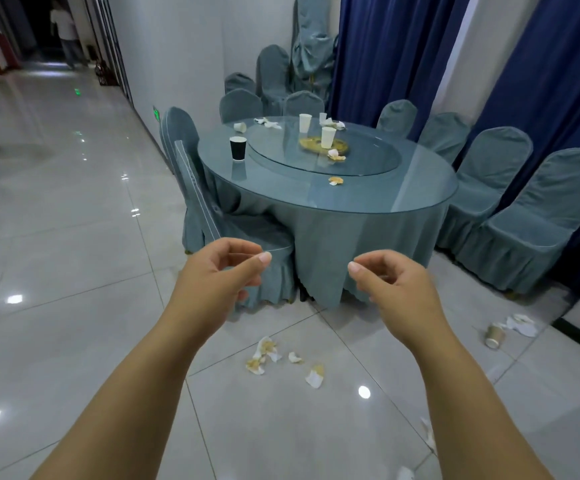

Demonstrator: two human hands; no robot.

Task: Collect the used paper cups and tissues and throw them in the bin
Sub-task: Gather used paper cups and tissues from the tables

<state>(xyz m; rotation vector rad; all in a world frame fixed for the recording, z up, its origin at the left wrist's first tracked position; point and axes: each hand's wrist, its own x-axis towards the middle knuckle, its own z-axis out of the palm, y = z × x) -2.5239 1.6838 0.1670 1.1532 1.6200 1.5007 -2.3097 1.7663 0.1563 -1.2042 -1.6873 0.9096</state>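
Left hand (pixel 222 271), right hand (pixel 394 287) — loosely curled, holding nothing. 1 black paper cup (pixel 238 148) stands by the table's (pixel 350 199) left edge.

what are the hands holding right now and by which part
Nothing. The left hand and the right hand are both empty, fingers loosely curled in the air.

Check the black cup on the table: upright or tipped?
Upright. The black cup stands on its base on the glass tabletop, white rim up, left of the turntable. Contents: cannot tell.
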